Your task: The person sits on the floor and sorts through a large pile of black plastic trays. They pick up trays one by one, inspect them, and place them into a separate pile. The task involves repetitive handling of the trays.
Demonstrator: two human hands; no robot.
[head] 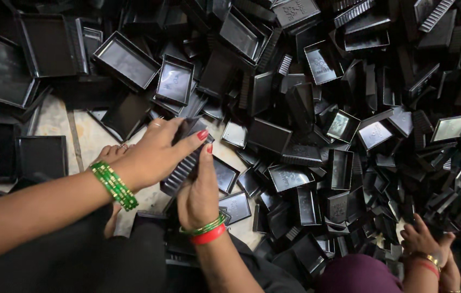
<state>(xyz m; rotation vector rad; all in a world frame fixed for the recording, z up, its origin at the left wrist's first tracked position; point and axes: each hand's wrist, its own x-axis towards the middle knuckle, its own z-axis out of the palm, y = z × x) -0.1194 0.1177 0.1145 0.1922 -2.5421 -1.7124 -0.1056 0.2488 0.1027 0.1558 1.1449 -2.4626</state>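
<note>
- Pale tiled floor (pixel 57 122) is mostly buried under a heap of black plastic trays (pixel 317 135), loosest at the left, densest to the right.
- A stack of ribbed black trays (pixel 182 165) is clamped between both hands, just left of centre.
- The left hand (pixel 152 152) is wrapped over its upper end; the right hand (pixel 199 190) is pressed along its right side.
- The stack's long axis is tilted from lower left up to upper right, pointing into the heap.
- Another person's hand (pixel 420 239) is seen far right.

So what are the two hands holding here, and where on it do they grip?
Both hold one stack of black ribbed trays: the left hand over its upper end, the right hand at its lower side.
</note>
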